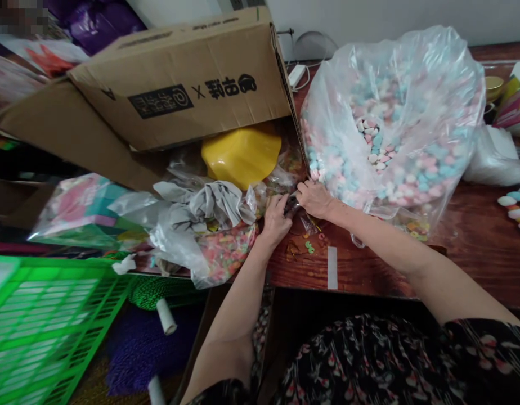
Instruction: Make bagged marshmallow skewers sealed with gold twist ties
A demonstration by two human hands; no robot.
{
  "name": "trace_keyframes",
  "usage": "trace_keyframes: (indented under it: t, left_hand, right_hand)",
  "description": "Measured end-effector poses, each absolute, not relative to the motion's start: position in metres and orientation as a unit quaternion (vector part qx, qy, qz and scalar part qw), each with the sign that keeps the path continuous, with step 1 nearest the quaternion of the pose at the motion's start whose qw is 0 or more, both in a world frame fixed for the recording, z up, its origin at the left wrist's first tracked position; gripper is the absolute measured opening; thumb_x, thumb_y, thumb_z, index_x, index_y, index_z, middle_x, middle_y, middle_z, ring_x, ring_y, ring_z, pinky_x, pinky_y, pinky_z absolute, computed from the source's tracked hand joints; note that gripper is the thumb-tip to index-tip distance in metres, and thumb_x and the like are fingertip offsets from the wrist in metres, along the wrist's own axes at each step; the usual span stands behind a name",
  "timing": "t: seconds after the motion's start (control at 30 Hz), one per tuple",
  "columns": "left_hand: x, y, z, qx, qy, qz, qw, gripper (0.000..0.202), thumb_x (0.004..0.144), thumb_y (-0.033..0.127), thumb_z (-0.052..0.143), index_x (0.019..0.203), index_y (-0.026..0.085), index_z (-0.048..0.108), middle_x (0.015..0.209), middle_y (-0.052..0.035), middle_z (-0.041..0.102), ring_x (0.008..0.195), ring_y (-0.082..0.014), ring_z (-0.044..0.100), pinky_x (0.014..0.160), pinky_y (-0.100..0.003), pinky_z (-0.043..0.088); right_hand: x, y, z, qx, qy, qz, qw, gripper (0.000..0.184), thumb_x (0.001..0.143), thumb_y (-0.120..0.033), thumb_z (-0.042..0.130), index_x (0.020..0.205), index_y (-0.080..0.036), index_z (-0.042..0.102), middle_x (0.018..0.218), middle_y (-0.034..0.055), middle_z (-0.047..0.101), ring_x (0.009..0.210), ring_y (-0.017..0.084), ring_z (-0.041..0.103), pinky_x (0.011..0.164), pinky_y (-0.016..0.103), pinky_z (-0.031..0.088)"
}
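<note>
My left hand and my right hand meet near the table's front edge, fingers curled together on a small clear plastic bag that is mostly hidden between them. Just right of my right hand stands a big clear sack of pastel pink, blue and white beads. Left of my left hand lies a clear bag of small multicoloured beads under crumpled plastic. A few loose green beads lie on the wood below my hands.
An open cardboard box lies tipped on its side at the back, with a yellow object in its mouth. A green plastic crate sits low left. Strung beads lie at the right edge of the dark wooden table.
</note>
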State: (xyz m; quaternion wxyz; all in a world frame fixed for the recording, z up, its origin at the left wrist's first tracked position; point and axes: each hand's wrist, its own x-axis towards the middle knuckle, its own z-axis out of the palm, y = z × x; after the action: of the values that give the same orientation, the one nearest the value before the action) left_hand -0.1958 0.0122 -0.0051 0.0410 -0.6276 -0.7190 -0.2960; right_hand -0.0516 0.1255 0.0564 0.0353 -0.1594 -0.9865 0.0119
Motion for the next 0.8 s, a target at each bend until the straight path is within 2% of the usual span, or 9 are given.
trace_keyframes:
  t: [0.13, 0.3, 0.4, 0.47, 0.6, 0.8]
  left_hand:
    - [-0.194, 0.012, -0.002, -0.632, -0.726, -0.269, 0.031, 0.046, 0.080, 0.017, 0.059, 0.126, 0.017, 0.059, 0.112, -0.0117, 0.057, 0.104, -0.0268, 0.051, 0.094, -0.041, 0.045]
    - [-0.197, 0.018, 0.008, -0.634, -0.743, -0.213, -0.006, 0.054, 0.074, 0.015, 0.060, 0.127, 0.020, 0.058, 0.108, -0.0095, 0.053, 0.101, -0.0274, 0.048, 0.092, -0.042, 0.045]
    - [-0.202, 0.027, 0.016, -0.636, -0.748, -0.179, -0.060, 0.043, 0.070, 0.020, 0.063, 0.113, 0.020, 0.065, 0.098, -0.0075, 0.049, 0.097, -0.0274, 0.048, 0.089, -0.042, 0.045]
    - [-0.206, 0.033, 0.019, -0.629, -0.755, -0.164, -0.092, 0.036, 0.067, 0.024, 0.067, 0.103, 0.021, 0.069, 0.094, -0.0065, 0.047, 0.096, -0.0286, 0.049, 0.088, -0.043, 0.045]
    - [-0.212, 0.042, 0.022, -0.605, -0.771, -0.148, -0.134, 0.036, 0.059, 0.031, 0.075, 0.094, 0.021, 0.071, 0.087, -0.0049, 0.044, 0.095, -0.0307, 0.050, 0.088, -0.046, 0.045]
    - [-0.213, 0.044, 0.028, -0.604, -0.771, -0.115, -0.163, 0.036, 0.054, 0.031, 0.077, 0.087, 0.019, 0.070, 0.088, -0.0050, 0.044, 0.095, -0.0299, 0.048, 0.089, -0.044, 0.044]
  right_hand:
    - [-0.057, 0.131, 0.058, -0.196, -0.980, 0.027, 0.019, 0.030, 0.091, -0.013, 0.040, 0.108, -0.010, 0.065, 0.111, 0.0183, 0.063, 0.104, 0.027, 0.055, 0.080, 0.036, 0.045]
    - [-0.065, 0.138, 0.059, -0.186, -0.982, 0.030, 0.009, 0.029, 0.093, -0.016, 0.040, 0.102, -0.012, 0.068, 0.104, 0.0162, 0.068, 0.100, 0.027, 0.057, 0.080, 0.038, 0.043]
    - [-0.062, 0.137, 0.059, -0.146, -0.989, 0.015, 0.020, 0.029, 0.094, -0.016, 0.039, 0.098, -0.013, 0.068, 0.102, 0.0163, 0.069, 0.112, 0.030, 0.051, 0.085, 0.042, 0.040]
    - [-0.059, 0.134, 0.059, -0.118, -0.993, -0.008, 0.030, 0.031, 0.095, -0.014, 0.036, 0.103, -0.012, 0.067, 0.100, 0.0171, 0.070, 0.110, 0.030, 0.053, 0.087, 0.044, 0.038]
    - [-0.056, 0.131, 0.068, -0.091, -0.996, -0.021, 0.006, 0.033, 0.095, -0.012, 0.036, 0.116, -0.013, 0.061, 0.101, 0.0161, 0.071, 0.088, 0.024, 0.063, 0.075, 0.037, 0.039]
    - [-0.048, 0.142, 0.098, -0.142, -0.989, 0.020, -0.027, 0.024, 0.092, -0.017, 0.048, 0.110, -0.016, 0.063, 0.096, 0.0128, 0.072, 0.087, 0.022, 0.065, 0.071, 0.030, 0.038]
